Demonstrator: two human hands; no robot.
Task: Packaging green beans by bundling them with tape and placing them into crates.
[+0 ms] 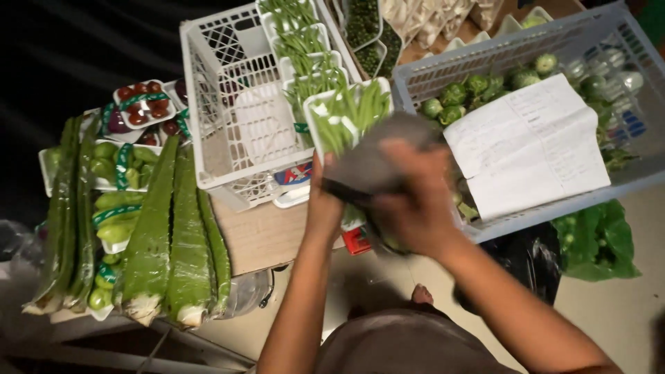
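Both hands, left (324, 208) and right (409, 208), grip a blurred grey bag (374, 159) that could slip onto the bean tray (346, 114).

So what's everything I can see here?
aloe leaves: about three, green, lower left
long gourds: bundle, green, far left
tomato tray: one, red, upper left
white crate: one, centre, green bean trays stacked along it
grey crate: one, right, holds round green eggplants
paper sheet: one, white, on grey crate
grey bag: one, in both hands
left hand: grip on bag
right hand: grip on bag
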